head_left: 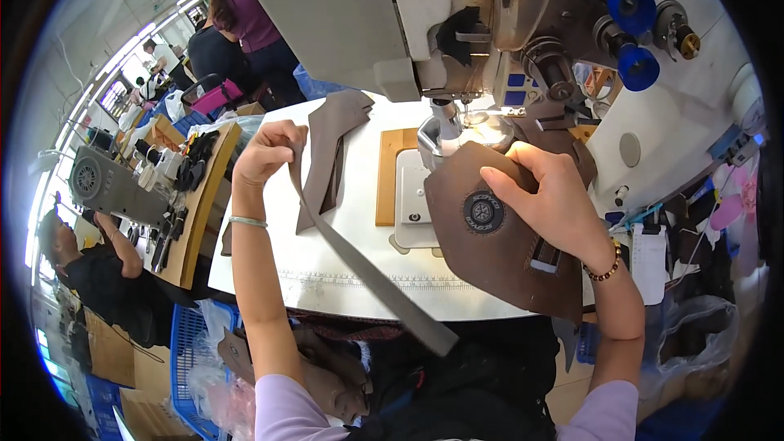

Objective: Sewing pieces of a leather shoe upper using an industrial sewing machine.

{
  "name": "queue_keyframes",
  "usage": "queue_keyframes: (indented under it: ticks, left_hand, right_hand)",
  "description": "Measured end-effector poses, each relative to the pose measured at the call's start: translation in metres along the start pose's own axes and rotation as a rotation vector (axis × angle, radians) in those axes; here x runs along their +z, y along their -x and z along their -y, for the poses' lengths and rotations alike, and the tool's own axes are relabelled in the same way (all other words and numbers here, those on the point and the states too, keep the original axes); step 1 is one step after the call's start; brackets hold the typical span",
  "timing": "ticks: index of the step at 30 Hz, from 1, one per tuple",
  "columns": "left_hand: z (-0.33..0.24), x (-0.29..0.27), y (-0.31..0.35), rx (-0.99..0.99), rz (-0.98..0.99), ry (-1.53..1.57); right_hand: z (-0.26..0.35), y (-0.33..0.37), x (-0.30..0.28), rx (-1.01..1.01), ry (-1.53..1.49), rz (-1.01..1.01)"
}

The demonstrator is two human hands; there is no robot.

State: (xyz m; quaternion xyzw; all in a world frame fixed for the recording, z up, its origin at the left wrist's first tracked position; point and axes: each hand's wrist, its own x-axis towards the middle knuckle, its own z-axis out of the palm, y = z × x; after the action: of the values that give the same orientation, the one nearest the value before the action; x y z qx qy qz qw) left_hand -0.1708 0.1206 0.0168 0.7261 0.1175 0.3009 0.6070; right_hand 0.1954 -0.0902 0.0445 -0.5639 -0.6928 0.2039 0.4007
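Note:
My left hand (268, 149) is raised over the left of the white table, pinching one end of a long grey-brown strip (363, 265). The strip slants down to the right, its wide free end hanging past the table's front edge. My right hand (545, 196) grips a brown leather-like panel (465, 245), thumb on top and some fingers hidden by the panel. A round black patch (483, 211) and a small buckle-like fitting (545, 256) sit on the panel. Just behind it is the sewing machine's needle area (465, 110), lit by a lamp.
More cut brown pieces (333, 143) lie left of the machine on the white table (286, 278), which has a ruler scale near its front edge. The machine head (343, 8) overhangs the back. A blue basket (186, 367) stands lower left. Other people (253, 16) work beyond.

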Motion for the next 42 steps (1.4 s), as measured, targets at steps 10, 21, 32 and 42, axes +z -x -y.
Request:
queue_keyframes:
  ticks: [10,21,32,42]
  left_hand:
    - [-0.026,0.132,-0.064,-0.078,-0.139,-0.248]
    - [-0.004,0.128,-0.050,0.017,-0.117,0.065]
    - [0.000,0.170,-0.072,-0.047,-0.336,-0.383]
    - [-0.009,0.172,-0.080,0.017,-0.345,-0.643]
  right_hand:
    - [-0.047,-0.026,-0.007,-0.126,0.078,0.037]
    - [-0.054,0.003,0.008,0.085,-0.185,-0.098]
    - [-0.065,0.013,0.045,-0.014,-0.202,-0.477]
    - [-0.073,0.012,0.048,-0.013,-0.351,-0.433]
